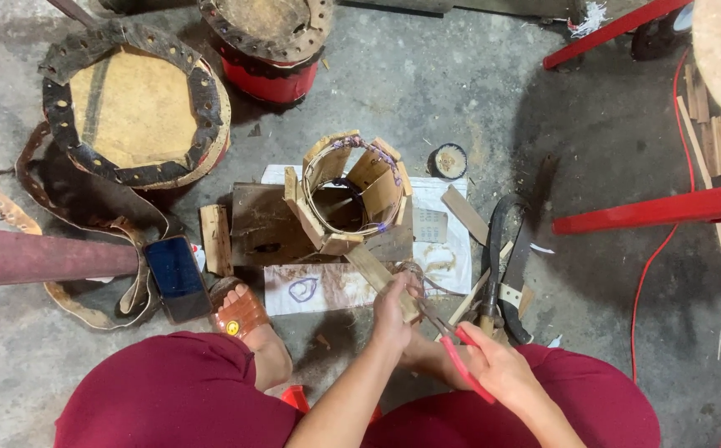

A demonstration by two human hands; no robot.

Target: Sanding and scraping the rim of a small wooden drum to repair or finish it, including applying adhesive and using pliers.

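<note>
We risk the pliers (452, 340) slipping off the thin wire and nipping our left hand (393, 311), since their tip works right against those fingers. Our right hand (501, 369) is closed around the red handles. Our left hand grips a wooden slat (381, 274), which runs up and away from it toward the ring of slats (348, 195).

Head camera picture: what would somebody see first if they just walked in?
Probably the ring of wooden slats standing on the floor in the middle, bound with wire. Just below it, the left hand holds a wooden strip while the right hand grips red-handled pliers. At upper left lies a big round drum with a dark, hole-punched rim.
</note>
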